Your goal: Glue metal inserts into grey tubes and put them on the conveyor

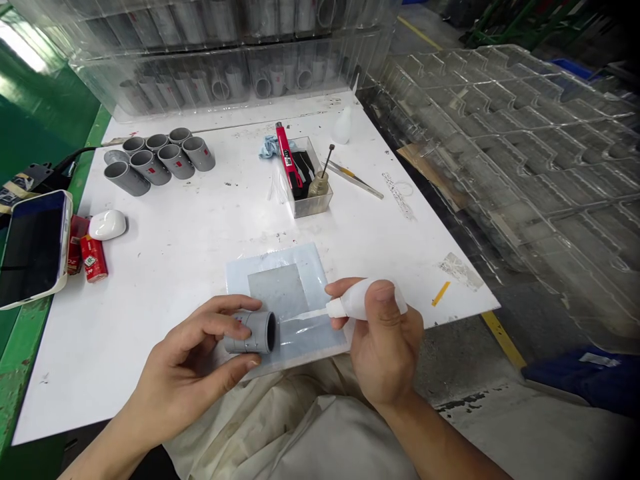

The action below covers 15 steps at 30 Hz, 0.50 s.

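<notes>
A white table sits on a green metal frame. Near its far edge, a bunch of short gray pipe pieces stand and lie close together. Beside them is a clear plastic box with a red marker pen and a small glass bottle inside. A blue rag, a white plastic bottle and metal tweezers are near the box. On the left are a phone, a white round case and two red packs. Behind the table, clear plastic trays hold more gray pipes.
</notes>
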Each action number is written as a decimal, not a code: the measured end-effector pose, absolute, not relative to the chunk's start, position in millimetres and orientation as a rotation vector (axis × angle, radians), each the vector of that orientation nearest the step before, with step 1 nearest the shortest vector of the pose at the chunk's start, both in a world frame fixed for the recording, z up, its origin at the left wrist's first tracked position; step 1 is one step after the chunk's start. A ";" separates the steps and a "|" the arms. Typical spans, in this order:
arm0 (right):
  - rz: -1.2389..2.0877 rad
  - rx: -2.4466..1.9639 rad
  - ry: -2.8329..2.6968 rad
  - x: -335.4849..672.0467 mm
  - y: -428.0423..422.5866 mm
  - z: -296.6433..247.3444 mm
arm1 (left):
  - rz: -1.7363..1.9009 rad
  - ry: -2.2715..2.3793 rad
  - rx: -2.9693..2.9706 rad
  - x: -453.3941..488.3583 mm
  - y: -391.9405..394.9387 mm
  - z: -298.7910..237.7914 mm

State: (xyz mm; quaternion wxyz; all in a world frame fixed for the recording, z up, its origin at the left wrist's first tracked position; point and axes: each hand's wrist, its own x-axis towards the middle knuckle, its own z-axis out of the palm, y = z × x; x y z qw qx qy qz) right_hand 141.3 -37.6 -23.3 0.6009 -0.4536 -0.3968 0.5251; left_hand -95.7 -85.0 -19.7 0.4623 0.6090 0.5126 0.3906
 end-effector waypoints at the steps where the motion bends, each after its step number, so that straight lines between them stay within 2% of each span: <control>1: 1.216 -1.054 -0.922 140.9 -37.2 -23.1 | 0.961 1.249 1.496 -96.0 -85.2 -19.0; 15: 1.246 -1.128 -0.961 138.1 -35.3 -18.7 | 0.909 1.258 1.596 -95.8 -82.9 -17.4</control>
